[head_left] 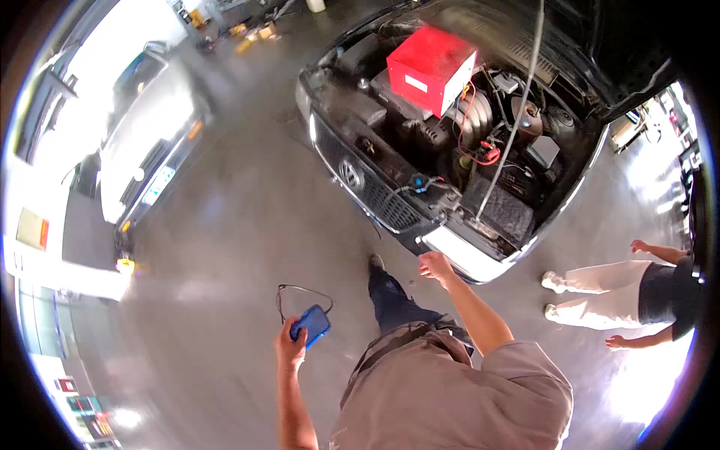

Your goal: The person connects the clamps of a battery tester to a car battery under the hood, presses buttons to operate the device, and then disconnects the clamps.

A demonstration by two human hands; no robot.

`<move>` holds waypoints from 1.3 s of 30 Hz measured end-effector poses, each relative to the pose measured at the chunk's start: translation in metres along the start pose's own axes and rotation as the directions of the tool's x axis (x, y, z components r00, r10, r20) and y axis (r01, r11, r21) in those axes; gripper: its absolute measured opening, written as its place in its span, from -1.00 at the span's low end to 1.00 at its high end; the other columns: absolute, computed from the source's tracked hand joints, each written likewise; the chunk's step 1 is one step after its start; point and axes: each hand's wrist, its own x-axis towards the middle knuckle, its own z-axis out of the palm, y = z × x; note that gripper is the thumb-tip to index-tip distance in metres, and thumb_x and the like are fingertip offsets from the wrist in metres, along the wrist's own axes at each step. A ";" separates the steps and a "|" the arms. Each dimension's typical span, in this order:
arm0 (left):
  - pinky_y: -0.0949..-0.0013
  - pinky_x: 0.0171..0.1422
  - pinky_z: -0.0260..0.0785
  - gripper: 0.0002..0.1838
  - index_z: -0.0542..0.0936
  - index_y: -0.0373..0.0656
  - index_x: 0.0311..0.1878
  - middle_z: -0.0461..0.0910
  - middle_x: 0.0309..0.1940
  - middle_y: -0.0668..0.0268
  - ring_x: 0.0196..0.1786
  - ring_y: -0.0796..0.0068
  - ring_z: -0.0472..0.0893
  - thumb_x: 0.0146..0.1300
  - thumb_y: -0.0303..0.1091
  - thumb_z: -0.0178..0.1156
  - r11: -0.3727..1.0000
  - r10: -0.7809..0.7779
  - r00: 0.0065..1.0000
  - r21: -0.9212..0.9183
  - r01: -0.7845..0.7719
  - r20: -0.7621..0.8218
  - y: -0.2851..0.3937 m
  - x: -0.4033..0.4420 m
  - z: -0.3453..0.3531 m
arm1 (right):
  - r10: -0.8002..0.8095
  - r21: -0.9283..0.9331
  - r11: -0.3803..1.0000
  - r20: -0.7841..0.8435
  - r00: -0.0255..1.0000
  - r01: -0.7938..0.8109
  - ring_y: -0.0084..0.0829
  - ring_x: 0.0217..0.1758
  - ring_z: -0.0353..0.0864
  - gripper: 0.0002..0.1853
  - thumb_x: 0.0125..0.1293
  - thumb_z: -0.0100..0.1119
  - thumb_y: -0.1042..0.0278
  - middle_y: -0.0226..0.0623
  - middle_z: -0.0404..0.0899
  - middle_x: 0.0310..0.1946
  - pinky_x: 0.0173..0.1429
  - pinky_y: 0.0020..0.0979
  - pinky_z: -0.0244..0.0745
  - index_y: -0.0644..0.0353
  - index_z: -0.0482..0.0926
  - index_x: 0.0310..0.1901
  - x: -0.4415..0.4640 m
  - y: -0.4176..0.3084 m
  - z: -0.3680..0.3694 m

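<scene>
My left hand (pixel 291 346) is wrapped round a blue handheld device (pixel 313 325), from which a dark cable (pixel 280 298) loops out over the floor. My right hand (pixel 435 265) is in front of the car's headlight (pixel 457 251), its fingers curled; whether anything is in them is too small to tell. Beyond it is a dark car (pixel 390 206) with its hood up. A red and white box (pixel 427 64) sits on the engine bay, with a red wire running down to a red clamp (pixel 490 154). Near the front edge lies a blue clamp (pixel 421 182).
A hood prop rod (pixel 517 112) slants across the engine bay. Another person (pixel 660 292) stands at the right, arms hanging apart from mine. A silver car (pixel 146 127) is parked at the left. Yellow items (pixel 251 34) lie on the floor at the top.
</scene>
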 end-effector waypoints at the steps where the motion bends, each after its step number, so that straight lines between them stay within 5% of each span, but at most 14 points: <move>1: 0.24 -0.11 0.49 -0.70 0.57 -0.09 0.00 0.66 -0.30 0.15 -0.27 0.20 0.64 0.22 -0.28 0.30 0.999 0.003 1.000 -0.044 -0.002 0.016 0.006 0.000 -0.003 | 0.065 0.109 0.993 -0.092 0.994 -0.055 -0.46 -0.47 0.65 -0.68 0.39 0.17 0.03 -0.29 0.63 -0.42 -0.43 -0.42 0.52 0.16 0.56 -0.15 -0.004 0.004 0.005; 4: 0.35 -0.11 0.46 -0.73 0.60 -0.16 -0.07 0.63 -0.32 0.24 -0.26 0.44 0.59 0.19 -0.30 0.32 0.997 0.005 0.997 -0.082 0.002 0.082 0.042 0.117 -0.072 | 0.180 0.258 0.959 -0.246 0.952 -0.115 -0.48 -0.58 0.60 -0.62 0.36 0.19 -0.03 -0.34 0.60 -0.52 -0.53 -0.41 0.49 0.16 0.55 -0.37 0.085 -0.062 0.100; 7: 0.37 -0.01 0.42 -0.73 0.63 -0.19 -0.10 0.63 -0.25 0.31 -0.17 0.50 0.57 0.14 -0.35 0.35 0.978 -0.053 0.957 -0.178 0.107 0.284 0.031 0.160 -0.089 | 0.190 0.062 0.981 -0.478 0.858 -0.182 -0.35 -0.62 0.64 -0.50 0.31 0.21 -0.16 -0.24 0.61 -0.60 -0.56 -0.30 0.55 0.19 0.58 -0.49 0.167 -0.026 0.130; 10: 0.34 -0.01 0.43 -0.69 0.63 -0.22 -0.14 0.63 -0.22 0.32 -0.18 0.46 0.59 0.07 -0.31 0.43 0.913 -0.004 0.930 -0.379 0.154 0.368 0.027 0.245 -0.089 | 0.359 0.130 0.906 -0.740 0.569 -0.403 -0.06 -0.13 0.71 -0.38 0.10 0.34 -0.30 -0.03 0.71 -0.24 -0.01 -0.15 0.61 0.23 0.63 -0.22 0.220 -0.080 0.140; 14: 0.28 -0.16 0.41 -0.59 0.53 -0.13 -0.27 0.56 -0.41 0.32 -0.23 0.38 0.55 0.19 0.02 0.39 0.473 0.071 0.841 -0.760 0.445 0.536 0.004 0.336 -0.087 | 0.474 0.269 0.854 -0.754 0.454 -0.444 -0.05 -0.05 0.72 -0.33 -0.01 0.44 -0.26 0.02 0.71 -0.16 0.10 -0.14 0.60 0.28 0.68 -0.15 0.200 -0.096 0.138; 17: 0.33 -0.34 0.24 -0.51 0.45 -0.09 -0.34 0.42 -0.56 0.35 -0.40 0.45 0.39 0.29 0.20 0.21 0.184 0.330 0.602 -0.675 0.714 0.727 0.005 0.434 -0.071 | 0.560 0.407 0.815 -0.736 0.380 -0.413 -0.04 -0.07 0.73 -0.45 -0.03 0.43 -0.09 0.09 0.71 -0.25 0.07 -0.15 0.59 0.37 0.69 -0.31 0.193 -0.105 0.145; 19: 0.33 -0.39 0.11 -0.53 0.45 -0.08 -0.37 0.39 -0.59 0.34 -0.47 0.48 0.30 0.38 0.17 0.09 0.362 0.429 0.405 -0.564 0.742 0.808 0.028 0.507 -0.052 | 0.377 0.284 0.904 -0.881 0.285 -0.320 0.01 -0.14 0.71 -0.48 -0.02 0.39 -0.03 0.09 0.69 -0.33 0.02 -0.13 0.58 0.41 0.65 -0.34 0.214 -0.094 0.156; 21: 0.33 -0.34 0.21 -0.56 0.50 -0.13 -0.36 0.48 -0.54 0.28 -0.42 0.44 0.42 0.36 0.11 0.15 0.558 0.543 0.062 -0.415 0.719 0.837 0.064 0.571 -0.023 | 0.278 0.217 0.956 -0.881 0.382 -0.197 -0.01 -0.25 0.68 -0.46 -0.04 0.40 -0.01 0.07 0.65 -0.43 -0.04 -0.12 0.57 0.43 0.58 -0.30 0.208 -0.083 0.157; 22: 0.33 -0.29 0.27 -0.58 0.52 -0.16 -0.36 0.51 -0.50 0.25 -0.39 0.40 0.47 0.35 0.05 0.18 0.675 0.460 -0.068 -0.299 0.675 0.885 0.079 0.581 -0.012 | 0.084 0.088 0.996 -0.989 0.125 0.022 -0.21 -0.57 0.56 -0.61 0.11 0.33 0.13 -0.08 0.58 -0.54 -0.35 -0.21 0.51 0.36 0.49 -0.35 0.207 -0.054 0.179; 25: 0.41 -0.11 0.35 -0.73 0.56 -0.20 -0.32 0.55 -0.41 0.29 -0.29 0.47 0.53 0.35 -0.17 0.22 0.931 0.222 -0.479 -0.039 0.363 0.850 0.138 0.627 0.036 | 0.203 0.424 0.731 -0.883 0.423 0.534 -0.44 -0.58 0.53 -0.71 0.27 0.29 0.24 -0.26 0.55 -0.54 -0.44 -0.35 0.44 0.27 0.42 -0.25 0.173 -0.086 0.197; 28: 0.55 -0.09 0.27 -0.75 0.58 -0.20 -0.24 0.55 -0.34 0.42 -0.24 0.64 0.47 0.30 -0.17 0.22 0.994 0.054 -0.581 0.014 0.113 0.812 0.188 0.629 0.095 | 0.154 0.421 0.792 -0.839 0.522 0.442 -0.60 -0.63 0.41 -0.68 0.29 0.37 0.21 -0.40 0.48 -0.58 -0.59 -0.48 0.32 0.24 0.45 -0.25 0.129 -0.140 0.194; 34: 0.55 -0.05 0.43 -0.68 0.58 -0.19 0.02 0.60 -0.21 0.46 -0.18 0.71 0.54 0.46 -0.14 0.09 0.970 -0.071 -0.513 0.180 0.166 0.856 0.199 0.586 0.172 | 0.071 0.438 0.838 -0.680 0.730 0.327 -0.61 -0.35 0.46 -0.64 0.19 0.44 0.18 -0.41 0.55 -0.42 -0.24 -0.45 0.46 0.29 0.55 -0.22 0.054 -0.234 0.205; 37: 0.50 -0.05 0.49 -0.61 0.57 -0.22 0.06 0.63 -0.20 0.40 -0.19 0.64 0.58 0.46 -0.07 0.11 0.985 0.134 -0.447 -0.071 0.155 0.885 0.214 0.572 0.178 | -0.055 0.248 0.919 -0.689 0.723 0.307 -0.51 -0.35 0.46 -0.59 0.18 0.43 0.11 -0.31 0.55 -0.42 -0.22 -0.38 0.47 0.32 0.53 -0.24 0.043 -0.243 0.188; 39: 0.37 -0.11 0.54 -0.50 0.60 -0.21 0.00 0.68 -0.22 0.29 -0.24 0.50 0.64 0.42 0.11 0.10 0.920 0.298 -0.293 -0.192 0.341 0.908 0.222 0.565 0.169 | -0.140 0.095 0.959 -0.658 0.740 0.266 -0.29 -0.33 0.58 -0.61 0.15 0.44 0.18 -0.08 0.61 -0.40 -0.20 -0.28 0.49 0.34 0.54 -0.20 0.044 -0.241 0.164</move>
